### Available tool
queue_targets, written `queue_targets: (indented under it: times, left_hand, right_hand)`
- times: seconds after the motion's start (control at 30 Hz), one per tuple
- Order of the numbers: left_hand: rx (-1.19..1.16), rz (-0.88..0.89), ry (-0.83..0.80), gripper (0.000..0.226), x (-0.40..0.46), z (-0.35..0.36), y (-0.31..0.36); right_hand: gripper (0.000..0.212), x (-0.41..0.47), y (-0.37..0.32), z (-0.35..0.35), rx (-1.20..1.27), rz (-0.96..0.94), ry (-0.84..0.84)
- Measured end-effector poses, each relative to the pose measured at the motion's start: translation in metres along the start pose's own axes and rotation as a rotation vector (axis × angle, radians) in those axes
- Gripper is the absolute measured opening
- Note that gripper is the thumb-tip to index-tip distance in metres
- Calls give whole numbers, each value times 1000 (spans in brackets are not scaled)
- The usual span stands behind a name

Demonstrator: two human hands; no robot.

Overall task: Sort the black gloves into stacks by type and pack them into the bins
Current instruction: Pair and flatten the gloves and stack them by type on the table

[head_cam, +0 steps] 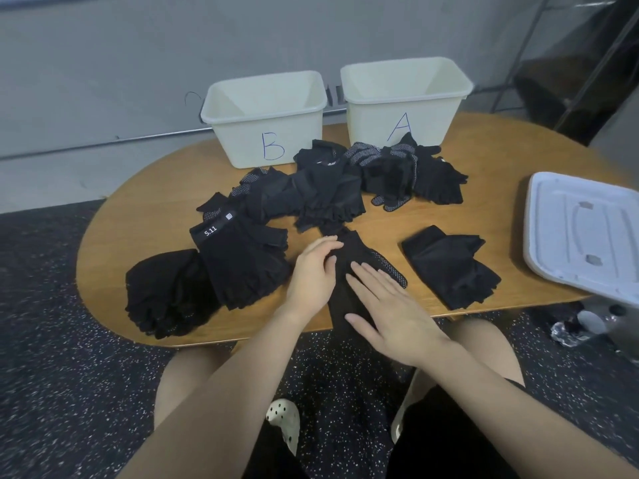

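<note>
- The dotted glove (363, 264) lies flat on the table (484, 160) under both hands; right hand (390, 312) presses it with fingers straight and together
- Left hand (313, 274) rests at its cuff side, fingers lightly bent, touching the cloth
- Unsorted pile (328, 191) lies beyond the fingertips
- Likely soft, light and floppy; the grip dots should resist sliding, so pinch it at the cuff

Dotted glove (371, 262): middle hidden beneath both hands. Grey lid (584, 233): right side cut off by frame edge.
</note>
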State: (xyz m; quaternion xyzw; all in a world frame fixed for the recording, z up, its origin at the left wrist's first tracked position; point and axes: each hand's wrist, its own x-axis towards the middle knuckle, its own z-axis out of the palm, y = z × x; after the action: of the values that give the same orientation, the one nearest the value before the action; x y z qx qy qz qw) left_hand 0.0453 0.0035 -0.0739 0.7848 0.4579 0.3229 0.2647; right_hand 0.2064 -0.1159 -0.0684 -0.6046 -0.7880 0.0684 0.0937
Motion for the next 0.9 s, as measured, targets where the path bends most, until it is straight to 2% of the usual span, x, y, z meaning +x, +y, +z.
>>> queue_targets:
  times: [0.13, 0.23, 0.43, 0.7, 0.8, 0.9]
  left_hand:
    - [145, 21, -4, 26, 6, -4, 3]
    - [229, 37, -12, 30, 13, -7, 6]
    - [274, 13, -42, 27, 22, -10, 3]
    - [391, 69, -38, 25, 19, -9, 7]
    - [392, 45, -13, 32, 19, -10, 10]
    - [401, 25, -55, 35, 22, -12, 10]
  right_hand:
    - [74, 9, 5, 5, -45, 20, -47]
    - [73, 9, 6, 9, -55, 24, -47]
    - [71, 8, 5, 10, -30, 35, -17]
    - [72, 8, 4, 11, -22, 41, -13]
    - [72, 8, 4, 10, -12, 46, -6]
    - [71, 8, 3, 9, -9, 47, -4]
